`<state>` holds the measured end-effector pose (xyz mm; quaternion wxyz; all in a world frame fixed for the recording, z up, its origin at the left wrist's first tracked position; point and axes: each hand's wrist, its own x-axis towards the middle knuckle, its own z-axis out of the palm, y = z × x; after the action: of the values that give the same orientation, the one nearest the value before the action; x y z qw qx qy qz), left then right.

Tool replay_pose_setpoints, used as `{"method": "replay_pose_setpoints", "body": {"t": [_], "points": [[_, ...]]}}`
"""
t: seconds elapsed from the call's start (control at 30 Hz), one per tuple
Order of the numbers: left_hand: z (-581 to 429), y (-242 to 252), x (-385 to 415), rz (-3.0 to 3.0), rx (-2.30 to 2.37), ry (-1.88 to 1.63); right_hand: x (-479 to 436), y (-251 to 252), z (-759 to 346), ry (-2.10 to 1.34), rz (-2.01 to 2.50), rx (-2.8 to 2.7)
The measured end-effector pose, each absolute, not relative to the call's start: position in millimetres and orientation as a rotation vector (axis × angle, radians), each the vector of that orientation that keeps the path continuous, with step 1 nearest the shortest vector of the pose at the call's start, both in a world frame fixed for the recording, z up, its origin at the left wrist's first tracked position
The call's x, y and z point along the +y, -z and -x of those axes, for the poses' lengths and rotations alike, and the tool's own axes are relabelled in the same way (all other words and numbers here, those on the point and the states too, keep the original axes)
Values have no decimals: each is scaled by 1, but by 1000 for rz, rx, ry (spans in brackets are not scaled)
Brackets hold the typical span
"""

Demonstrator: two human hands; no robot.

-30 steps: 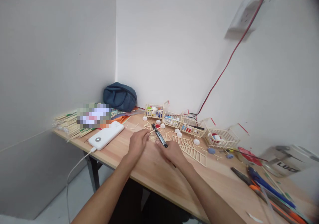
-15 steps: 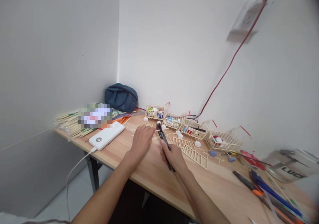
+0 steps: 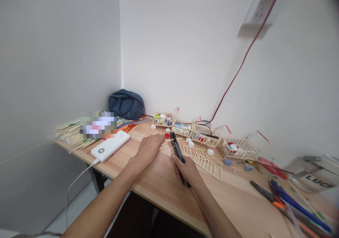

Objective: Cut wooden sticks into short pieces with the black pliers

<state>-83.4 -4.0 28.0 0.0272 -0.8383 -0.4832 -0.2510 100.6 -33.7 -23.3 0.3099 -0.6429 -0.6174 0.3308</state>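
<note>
My right hand [image 3: 186,167] is wrapped round the handles of dark cutting pliers [image 3: 177,148], whose jaws point away from me over the table. To its left, my left hand [image 3: 149,147] is closed, palm down, with a thin wooden stick [image 3: 168,140] at its fingertips; the thumb is hidden. The stick's far end lies close to the plier jaws, and I cannot tell whether they touch. A red bottle cap [image 3: 166,136] lies just beyond the fingertips. Short cut sticks are scattered around, and flat ladder-like stick frames [image 3: 208,165] lie right of the pliers.
Several small stick-built carts [image 3: 182,128] holding coloured pieces stand along the wall. A white power bank [image 3: 111,147] with a cable, a stick bundle [image 3: 69,135] and a blue pouch [image 3: 126,104] are at left. Blue-handled tools [image 3: 293,199] and a clear tub [image 3: 315,178] lie at right.
The pliers have moved slightly right, away from my left fingertips, uncovering the red cap. The view has shifted a little. Both hands keep their grip.
</note>
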Motion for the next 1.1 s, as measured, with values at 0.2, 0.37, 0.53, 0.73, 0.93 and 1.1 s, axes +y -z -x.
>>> {"method": "replay_pose_setpoints", "body": {"t": [0.2, 0.37, 0.53, 0.73, 0.93, 1.1], "points": [[85, -27, -5, 2570, -1504, 666, -32, 14, -95, -813, 1811, -1700], [95, -11, -7, 2572, -1666, 640, -26, 10, -90, -877, 1820, -1764], [103, 10, -18, 2615, -1788, 897, -23, 14, -88, -888, 1854, -1816], [106, 20, -23, 2610, -1870, 1056, -24, 11, -86, -810, 1883, -1841], [105, 21, -23, 2596, -1825, 1112, -29, 6, -82, -752, 1895, -1866], [107, 22, -23, 2562, -1836, 1150, -28, 10, -89, -789, 1861, -1899]]}}
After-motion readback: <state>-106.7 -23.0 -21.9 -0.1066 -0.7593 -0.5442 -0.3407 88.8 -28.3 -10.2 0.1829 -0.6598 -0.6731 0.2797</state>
